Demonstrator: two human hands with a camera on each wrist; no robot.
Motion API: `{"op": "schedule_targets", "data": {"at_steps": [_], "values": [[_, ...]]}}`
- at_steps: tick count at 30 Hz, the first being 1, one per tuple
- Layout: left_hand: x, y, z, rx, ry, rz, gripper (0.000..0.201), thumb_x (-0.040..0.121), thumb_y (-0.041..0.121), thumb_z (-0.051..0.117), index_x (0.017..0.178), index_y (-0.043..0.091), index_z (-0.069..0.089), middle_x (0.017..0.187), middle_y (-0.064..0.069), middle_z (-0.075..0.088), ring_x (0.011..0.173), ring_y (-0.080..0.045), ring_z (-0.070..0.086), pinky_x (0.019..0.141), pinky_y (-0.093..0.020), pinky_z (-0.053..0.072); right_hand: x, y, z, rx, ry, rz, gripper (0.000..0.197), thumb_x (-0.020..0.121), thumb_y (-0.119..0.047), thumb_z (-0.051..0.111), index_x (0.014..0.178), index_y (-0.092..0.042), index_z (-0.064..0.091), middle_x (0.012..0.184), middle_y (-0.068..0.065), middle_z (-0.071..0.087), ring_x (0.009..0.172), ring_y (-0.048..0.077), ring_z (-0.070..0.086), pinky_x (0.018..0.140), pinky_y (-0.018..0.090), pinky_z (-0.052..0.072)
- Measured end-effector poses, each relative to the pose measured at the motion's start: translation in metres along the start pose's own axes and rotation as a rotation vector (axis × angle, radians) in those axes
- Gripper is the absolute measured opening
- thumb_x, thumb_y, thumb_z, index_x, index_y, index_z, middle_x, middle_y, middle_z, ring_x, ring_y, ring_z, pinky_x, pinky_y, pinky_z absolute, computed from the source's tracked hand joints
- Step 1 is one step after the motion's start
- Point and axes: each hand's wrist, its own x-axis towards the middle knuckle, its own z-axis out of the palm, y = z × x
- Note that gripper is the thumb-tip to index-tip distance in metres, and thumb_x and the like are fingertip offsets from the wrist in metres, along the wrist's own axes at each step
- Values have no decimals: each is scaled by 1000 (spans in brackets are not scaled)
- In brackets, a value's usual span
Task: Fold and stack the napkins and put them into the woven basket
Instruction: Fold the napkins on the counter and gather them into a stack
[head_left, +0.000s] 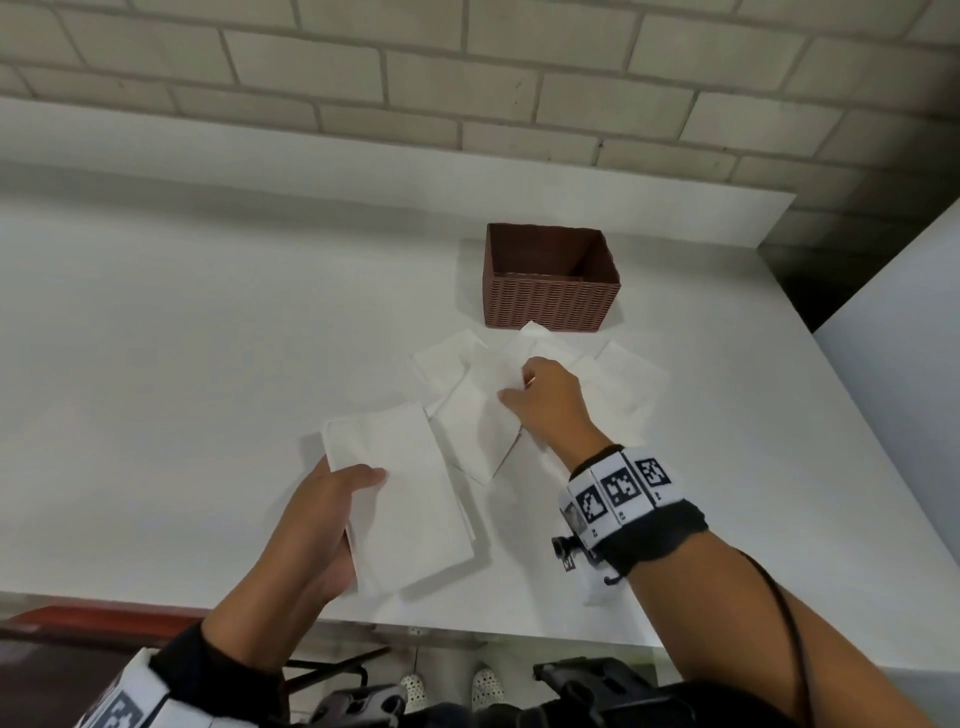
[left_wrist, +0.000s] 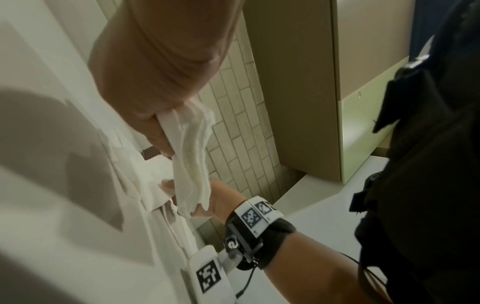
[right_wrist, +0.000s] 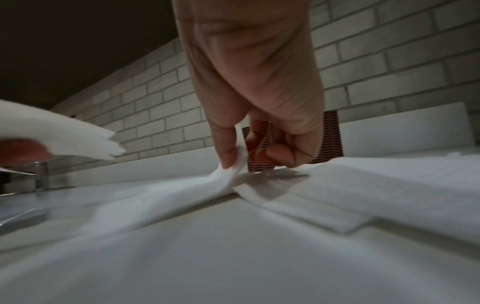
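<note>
My left hand grips a stack of folded white napkins above the table's near edge, thumb on top; the stack's layered edges show in the left wrist view. To the right, my right hand pinches the edge of a loose napkin between thumb and finger and lifts its corner off the table. Several more unfolded napkins lie spread around that hand. The brown woven basket stands empty just behind them.
The white table runs back to a grey brick wall. A white cabinet side rises at the right. A metal tap shows at the far left in the right wrist view.
</note>
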Motion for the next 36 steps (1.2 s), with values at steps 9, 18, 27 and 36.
{"op": "schedule_targets", "data": {"at_steps": [9, 18, 27, 36], "values": [[6, -2, 9, 20, -42, -1, 24, 88, -4, 45, 97, 15, 57, 88, -9, 64, 77, -27, 61, 64, -36, 49, -19, -8, 13, 127, -84, -38, 34, 86, -12, 55, 57, -12, 38, 59, 0, 41, 57, 17, 41, 52, 24, 32], [13, -5, 10, 27, -64, 4, 26, 87, -5, 46, 97, 13, 60, 89, -10, 67, 79, -29, 63, 65, -37, 50, -1, 12, -66, 929, 17, 186, 33, 97, -11, 46, 130, -7, 47, 118, 11, 61, 106, 29, 61, 90, 43, 52], [15, -10, 16, 40, -106, -15, 26, 87, -4, 46, 101, 13, 61, 94, -13, 66, 84, -33, 63, 71, -40, 51, -2, 76, -97, 371, -312, 221, 29, 86, -11, 64, 115, -7, 62, 111, 12, 67, 91, 23, 65, 82, 33, 54], [13, -12, 25, 74, -119, -22, 26, 88, -3, 46, 98, 17, 59, 91, -11, 66, 82, -31, 62, 68, -40, 50, -7, 87, -83, 15, -242, 101, 19, 82, -23, 70, 80, -5, 65, 75, 3, 60, 66, 15, 55, 58, 22, 40]]}}
